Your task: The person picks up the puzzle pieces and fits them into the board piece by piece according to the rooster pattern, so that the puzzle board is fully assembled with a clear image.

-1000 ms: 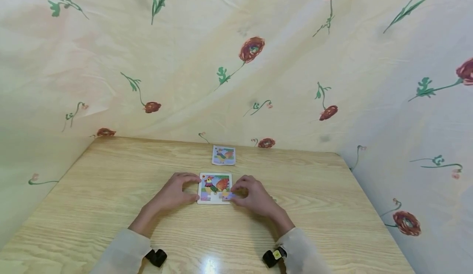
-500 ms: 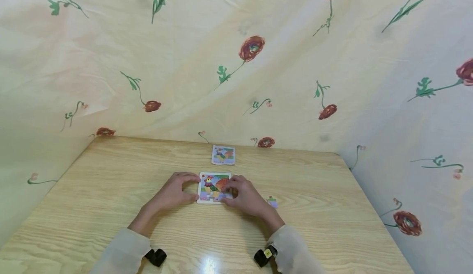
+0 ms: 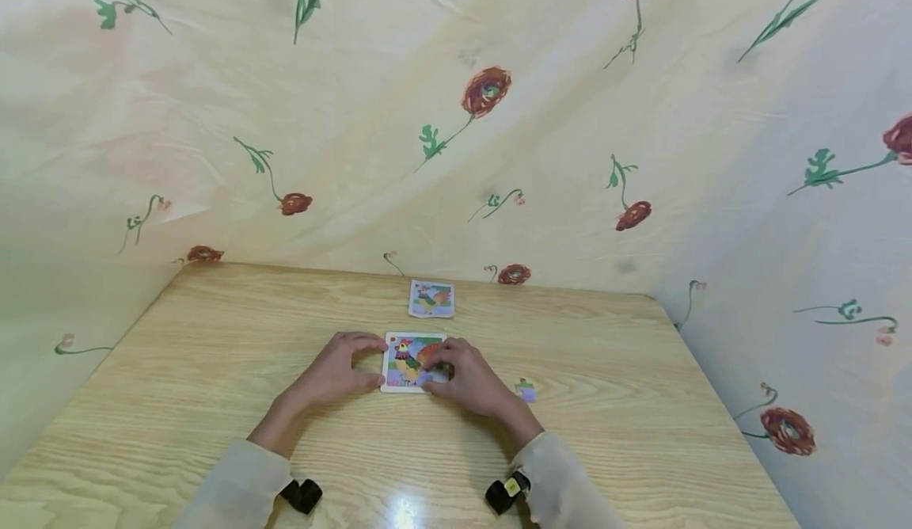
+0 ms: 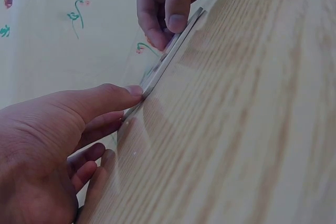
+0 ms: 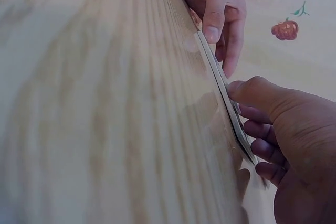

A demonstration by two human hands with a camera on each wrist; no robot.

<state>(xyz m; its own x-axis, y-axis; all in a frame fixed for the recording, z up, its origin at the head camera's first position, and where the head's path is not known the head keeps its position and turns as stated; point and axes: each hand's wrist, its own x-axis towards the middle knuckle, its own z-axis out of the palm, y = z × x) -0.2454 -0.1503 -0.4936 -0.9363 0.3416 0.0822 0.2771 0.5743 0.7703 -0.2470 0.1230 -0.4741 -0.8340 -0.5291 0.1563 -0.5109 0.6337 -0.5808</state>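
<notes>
A small white-framed puzzle board (image 3: 402, 390) with a rooster picture lies flat on the wooden table. My left hand (image 3: 339, 367) holds its left edge, thumb near the lower corner and a finger near the upper one. The left wrist view shows that thumb (image 4: 126, 93) on the board's rim. Reaching over the board's right side, my right hand (image 3: 472, 380) has thumb and fingertips on a puzzle piece (image 3: 416, 381) at the bottom middle, mostly covered by the fingers. In the right wrist view the right thumb (image 5: 252, 90) rests at the board's upper face.
A loose lavender-and-green puzzle piece (image 3: 526, 391) lies on the table (image 3: 613, 402) right of the right wrist. Behind the board sits a card (image 3: 431, 299) with the same rooster picture. Flower-patterned cloth (image 3: 356, 117) rises behind the table.
My right hand has moved left over the board with the puzzle piece, into the gap at the bottom middle. The loose piece has come into fuller view. The left hand stays put.
</notes>
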